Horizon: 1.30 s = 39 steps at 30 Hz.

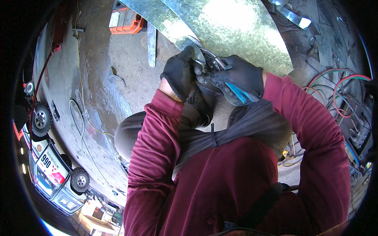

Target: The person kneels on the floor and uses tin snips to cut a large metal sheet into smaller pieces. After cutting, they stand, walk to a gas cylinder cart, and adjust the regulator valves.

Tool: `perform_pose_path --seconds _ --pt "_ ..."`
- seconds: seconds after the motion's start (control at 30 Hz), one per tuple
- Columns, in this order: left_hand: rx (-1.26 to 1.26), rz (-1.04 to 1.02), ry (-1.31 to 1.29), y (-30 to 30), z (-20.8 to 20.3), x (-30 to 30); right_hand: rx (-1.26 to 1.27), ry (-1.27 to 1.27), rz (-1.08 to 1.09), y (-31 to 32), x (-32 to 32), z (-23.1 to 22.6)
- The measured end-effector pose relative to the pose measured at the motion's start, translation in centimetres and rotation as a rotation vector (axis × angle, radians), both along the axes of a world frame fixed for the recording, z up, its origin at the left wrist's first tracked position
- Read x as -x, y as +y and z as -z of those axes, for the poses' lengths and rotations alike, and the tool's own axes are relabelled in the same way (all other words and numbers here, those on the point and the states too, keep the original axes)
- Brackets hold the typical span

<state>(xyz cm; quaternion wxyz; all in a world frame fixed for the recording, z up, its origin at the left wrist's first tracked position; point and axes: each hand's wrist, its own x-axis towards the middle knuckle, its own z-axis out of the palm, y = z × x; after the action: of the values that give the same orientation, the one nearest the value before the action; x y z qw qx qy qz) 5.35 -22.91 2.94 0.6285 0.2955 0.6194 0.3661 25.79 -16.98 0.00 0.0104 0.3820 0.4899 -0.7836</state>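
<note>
Clenched around the blue handles of a pair of tin snips (220, 72), the right hand (240, 78) in its black glove works at the near edge of a large sheet of galvanised metal (228, 27), the silver blades of the tool pointing up and left into the cut. Just beside it, the left hand (179, 72), gloved the same, grips the sheet's edge at the blades, fingers curled over the metal. Both hands nearly touch at the snips. The sheet lies on the concrete floor (118, 59) ahead of the person's knees, with a narrow metal strip (151, 43) on the ground to its left and an orange crate (126, 21) further off. Maroon sleeves come in from below. Tangled red and green cables (338, 90) lie to the right; a parked car (51, 165) stands far left.
</note>
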Motion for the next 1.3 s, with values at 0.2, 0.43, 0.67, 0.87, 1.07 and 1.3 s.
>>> perform_pose_path --seconds 0.2,0.43,0.67,0.87,1.07,1.3 --pt "0.094 -0.119 -0.156 0.5 3.3 0.6 -0.224 -0.065 -0.007 -0.8 0.2 1.6" --pt "0.198 -0.417 0.016 0.4 4.9 -0.1 -0.381 -0.197 -0.034 -3.3 -1.1 1.3" --pt "0.163 -0.44 0.15 0.6 3.0 -1.4 -0.379 -0.178 -0.058 -3.0 -1.2 0.3" --pt "0.176 -0.407 0.107 1.2 2.8 -0.7 -0.257 0.119 -0.257 0.9 -1.4 0.7" --pt "0.201 -0.439 0.076 1.2 3.4 -0.3 -0.278 0.258 -0.336 1.9 -1.3 0.4" --pt "0.179 -0.387 0.076 1.0 3.2 -0.2 0.126 0.179 -0.16 0.8 -0.9 0.3"
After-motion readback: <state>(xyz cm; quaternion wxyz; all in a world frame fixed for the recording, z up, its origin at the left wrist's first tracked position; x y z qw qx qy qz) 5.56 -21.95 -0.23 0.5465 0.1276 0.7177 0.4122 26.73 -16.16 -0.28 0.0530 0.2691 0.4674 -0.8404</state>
